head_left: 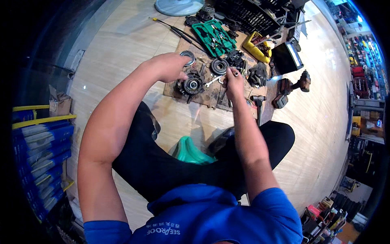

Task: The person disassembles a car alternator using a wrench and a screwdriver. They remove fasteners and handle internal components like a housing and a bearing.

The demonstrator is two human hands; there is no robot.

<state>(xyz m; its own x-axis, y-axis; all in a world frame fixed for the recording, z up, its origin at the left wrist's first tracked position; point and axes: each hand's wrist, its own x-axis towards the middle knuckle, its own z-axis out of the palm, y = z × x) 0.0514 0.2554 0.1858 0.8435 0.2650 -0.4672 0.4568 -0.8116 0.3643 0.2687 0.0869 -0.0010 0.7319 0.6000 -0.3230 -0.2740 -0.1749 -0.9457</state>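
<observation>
Pale floor (317, 122) bearing a stained brown sheet (170, 89), with an open green tool case (214, 37) at the sheet's far side. The left hand (172, 67) reaches over the sheet's left side, thumb beside a round metal part (193, 84), fingers at a metal ring (192, 57); whether they grip it cannot be told. The right hand (234, 84) has its fingers closed around a slim tool (235, 74). Between the hands lies a small wrench (213, 81).
</observation>
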